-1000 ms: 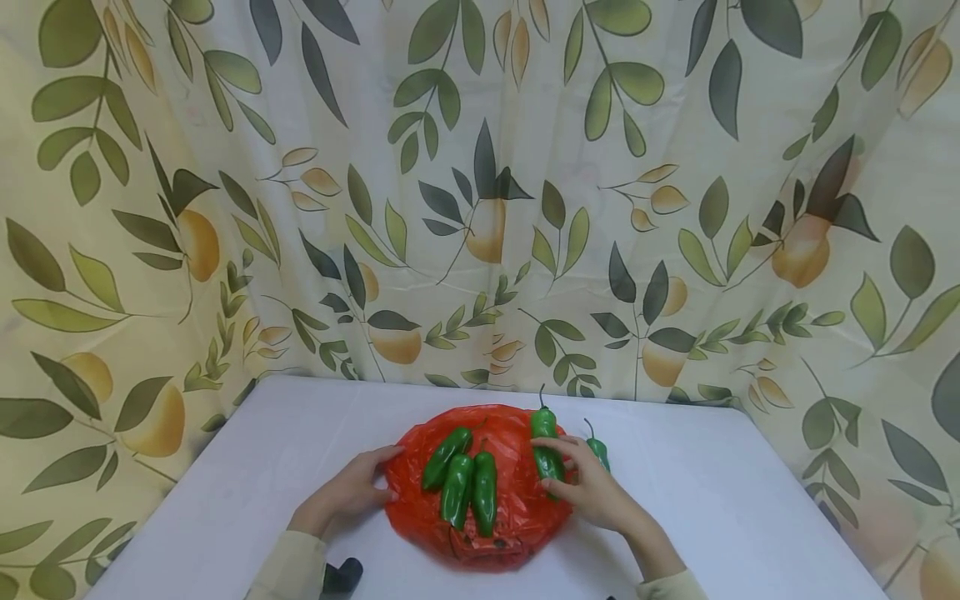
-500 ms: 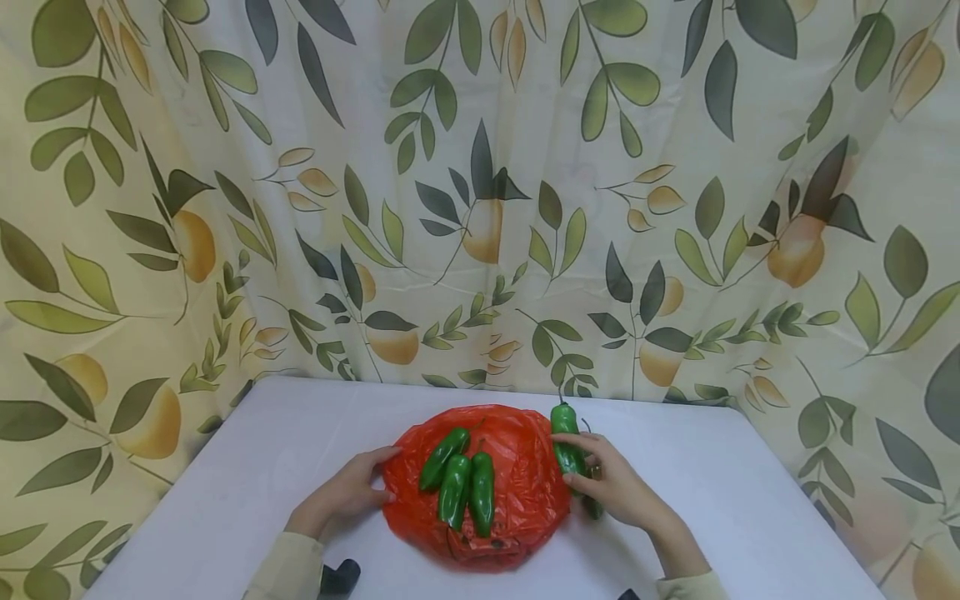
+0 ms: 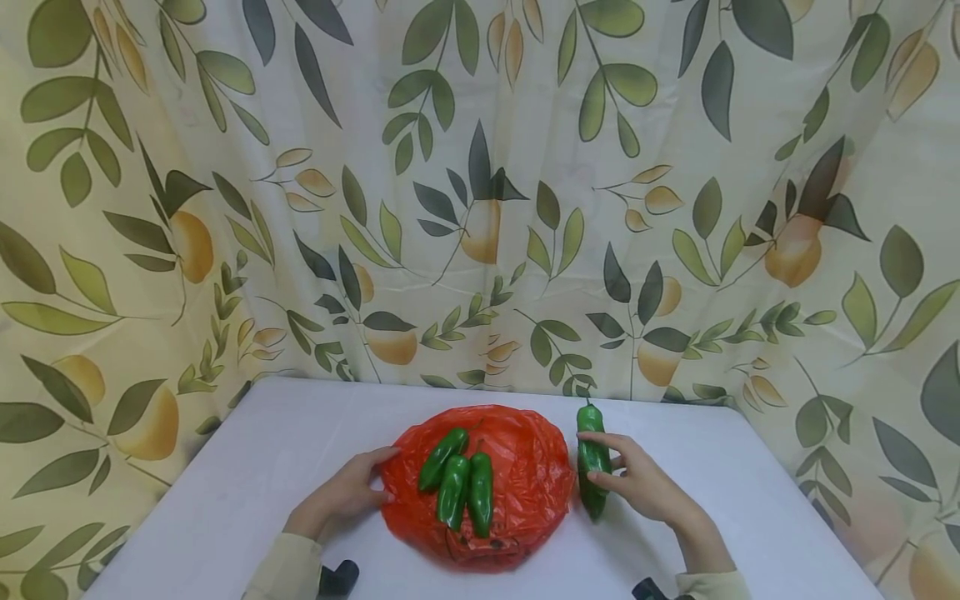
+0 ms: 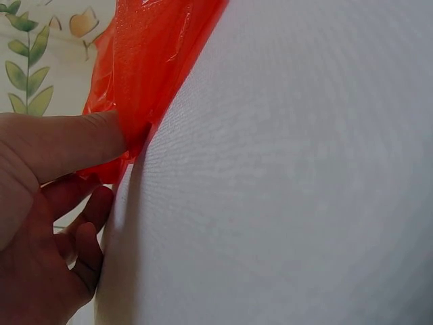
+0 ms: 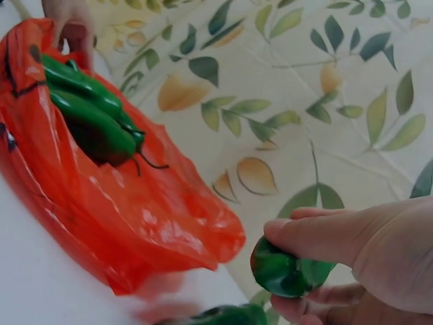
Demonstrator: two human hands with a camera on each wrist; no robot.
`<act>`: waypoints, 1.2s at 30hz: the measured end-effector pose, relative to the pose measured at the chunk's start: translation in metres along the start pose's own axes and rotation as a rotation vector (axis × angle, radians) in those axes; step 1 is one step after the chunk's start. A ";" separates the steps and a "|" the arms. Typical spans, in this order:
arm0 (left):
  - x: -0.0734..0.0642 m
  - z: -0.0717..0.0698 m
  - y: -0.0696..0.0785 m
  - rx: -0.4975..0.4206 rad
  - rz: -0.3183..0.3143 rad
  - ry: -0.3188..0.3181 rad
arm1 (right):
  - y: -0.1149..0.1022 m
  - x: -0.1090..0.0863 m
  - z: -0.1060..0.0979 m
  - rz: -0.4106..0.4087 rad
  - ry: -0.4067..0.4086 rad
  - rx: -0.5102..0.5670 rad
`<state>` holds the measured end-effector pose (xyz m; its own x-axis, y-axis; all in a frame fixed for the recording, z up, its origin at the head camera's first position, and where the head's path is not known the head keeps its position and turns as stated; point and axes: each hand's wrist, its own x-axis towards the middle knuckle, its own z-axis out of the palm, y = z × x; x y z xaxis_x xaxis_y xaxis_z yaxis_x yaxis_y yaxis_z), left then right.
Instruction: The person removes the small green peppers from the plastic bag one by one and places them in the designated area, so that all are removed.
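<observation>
A crumpled red plastic bag (image 3: 525, 492) lies on the table with three green peppers (image 3: 482, 496) on it in the head view. My left hand (image 3: 348, 487) pinches the bag's left edge, thumb above and fingers partly behind the red film in the left wrist view. Right of the bag, my right hand (image 3: 637, 475) holds another green pepper (image 3: 589, 425) between thumb and fingers, its stem pointing away. Below that one, a further green pepper (image 5: 233, 315) shows at the bottom of the right wrist view; the held pepper mostly covers it in the head view.
The white table (image 3: 300, 433) runs back to a curtain (image 3: 450, 250) printed with leaves and fruit, which also closes in both sides. Dark wrist devices (image 3: 339, 578) sit at both sleeves.
My right hand has carried its pepper rightward, from over the bag's right edge to beside the bag, above the pepper there. My left hand stays at the bag's edge.
</observation>
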<state>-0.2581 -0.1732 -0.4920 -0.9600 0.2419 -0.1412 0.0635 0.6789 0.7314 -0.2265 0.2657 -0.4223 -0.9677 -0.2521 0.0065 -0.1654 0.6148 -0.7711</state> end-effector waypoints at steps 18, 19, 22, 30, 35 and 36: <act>0.000 0.001 0.000 -0.016 0.003 0.003 | 0.028 0.003 -0.017 0.105 -0.001 -0.063; 0.000 0.001 0.000 -0.017 0.003 0.002 | 0.028 0.003 -0.017 0.114 0.002 -0.068; 0.000 0.001 0.000 -0.017 -0.001 0.002 | 0.033 0.005 -0.018 0.123 0.006 -0.103; 0.000 0.001 -0.001 -0.008 0.008 0.006 | 0.047 0.005 -0.017 0.134 -0.029 -0.218; 0.001 0.001 -0.001 -0.014 0.008 0.000 | 0.053 0.004 -0.016 0.166 -0.068 -0.208; 0.001 0.001 -0.001 -0.015 0.009 -0.001 | 0.054 0.004 -0.016 0.168 -0.075 -0.206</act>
<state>-0.2592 -0.1732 -0.4940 -0.9591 0.2485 -0.1356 0.0676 0.6661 0.7428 -0.2422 0.3095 -0.4538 -0.9693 -0.1838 -0.1631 -0.0469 0.7898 -0.6116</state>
